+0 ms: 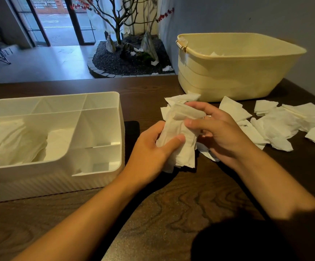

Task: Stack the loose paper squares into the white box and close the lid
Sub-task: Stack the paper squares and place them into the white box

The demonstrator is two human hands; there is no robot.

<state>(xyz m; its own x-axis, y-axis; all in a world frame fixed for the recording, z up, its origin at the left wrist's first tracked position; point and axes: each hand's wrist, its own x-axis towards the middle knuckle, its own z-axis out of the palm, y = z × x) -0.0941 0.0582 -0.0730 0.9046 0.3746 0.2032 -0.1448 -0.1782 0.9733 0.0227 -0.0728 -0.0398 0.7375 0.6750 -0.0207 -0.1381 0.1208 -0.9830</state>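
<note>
Table: dark wood-grain table (171,213), shadowed at the near right corner.
Left hand: left hand (151,147), grip closed round the bundle of paper squares (179,136), thumb pressed on its front.
Right hand: right hand (218,132), fingers pinching the bundle's upper part.
Loose paper squares: loose paper squares (284,123) scattered on the table at right, before the cream tub (237,72).
White box: white box (104,174) at left, open, paper in its large compartment.
Room: grey wall, glazed doors, indoor gravel bed (126,63) with a bare tree (118,21) and rocks.
</note>
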